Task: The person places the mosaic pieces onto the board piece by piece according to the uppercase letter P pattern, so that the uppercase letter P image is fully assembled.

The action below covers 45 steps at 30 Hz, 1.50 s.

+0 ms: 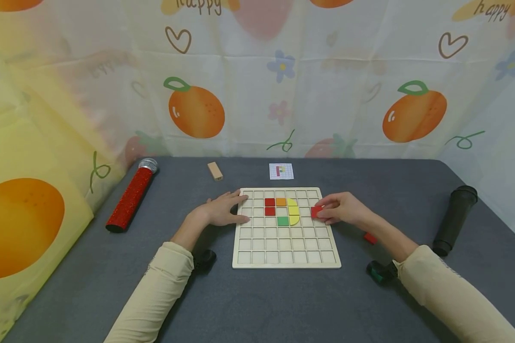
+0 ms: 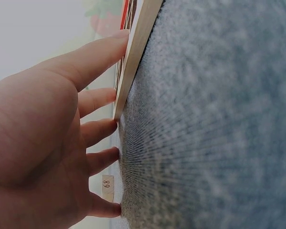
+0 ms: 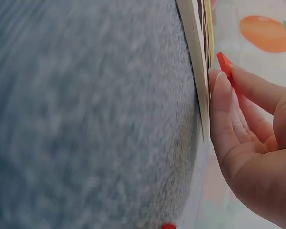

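A pale wooden grid board (image 1: 263,257) lies on the grey table. Set in its cells are red squares (image 1: 269,206), an orange square (image 1: 281,202), a green square (image 1: 283,221) and yellow rounded pieces (image 1: 293,211). My left hand (image 1: 221,209) rests at the board's left edge, fingers spread and fairly straight, thumb and index touching the rim. Over the right edge, my right hand (image 1: 345,209) pinches a red square tile (image 1: 315,211) between thumb and fingers; in the right wrist view the tile (image 3: 224,64) is tilted, partly hidden by the fingers.
Another red piece (image 1: 370,238) lies on the table under the right forearm. Behind the board are a small pattern card (image 1: 281,171) and a wooden block (image 1: 215,171). A red glittery microphone (image 1: 132,197) lies at left, a black cylindrical object (image 1: 455,220) at right.
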Available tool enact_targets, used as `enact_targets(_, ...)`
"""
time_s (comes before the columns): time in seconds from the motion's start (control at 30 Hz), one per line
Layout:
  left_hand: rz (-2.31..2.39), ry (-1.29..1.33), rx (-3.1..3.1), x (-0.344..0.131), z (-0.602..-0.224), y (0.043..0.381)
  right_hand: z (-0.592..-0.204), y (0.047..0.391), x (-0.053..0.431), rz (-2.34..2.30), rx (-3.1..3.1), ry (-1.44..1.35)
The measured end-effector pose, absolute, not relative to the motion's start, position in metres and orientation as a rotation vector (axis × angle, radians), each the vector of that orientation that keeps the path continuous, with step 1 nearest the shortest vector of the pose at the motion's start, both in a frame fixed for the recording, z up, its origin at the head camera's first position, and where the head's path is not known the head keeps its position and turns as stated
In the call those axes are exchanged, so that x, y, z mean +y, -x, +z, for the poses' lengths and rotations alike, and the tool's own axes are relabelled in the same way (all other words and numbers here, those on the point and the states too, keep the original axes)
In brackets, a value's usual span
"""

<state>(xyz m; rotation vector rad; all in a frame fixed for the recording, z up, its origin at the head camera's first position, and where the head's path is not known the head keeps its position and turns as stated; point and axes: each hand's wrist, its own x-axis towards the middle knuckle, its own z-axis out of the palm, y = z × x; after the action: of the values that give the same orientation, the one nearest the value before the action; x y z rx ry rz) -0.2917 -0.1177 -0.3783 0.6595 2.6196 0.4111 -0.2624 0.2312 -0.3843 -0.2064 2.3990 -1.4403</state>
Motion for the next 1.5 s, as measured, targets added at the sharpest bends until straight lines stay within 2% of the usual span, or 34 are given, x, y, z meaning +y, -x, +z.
enact_targets(0.43,0.416,-0.672,2.621,-0.117,-0.379,0.293,-0.381,0.266,0.225,-1.422,2.403,0.184)
enact_targets(0.87,0.404,-0.664,2.624,-0.117,-0.377,0.292,-0.374,0.269,0.2,-1.342,2.433,0.292)
enact_targets(1.33,0.403,-0.663,2.63,-0.118,-0.38,0.292,-0.373,0.269,0.169,-1.425,2.259,0.268)
enact_targets(1.5,0.402,-0.661,2.636,-0.118,-0.38,0.292,-0.372,0.268,0.155,-1.415,2.247,0.172)
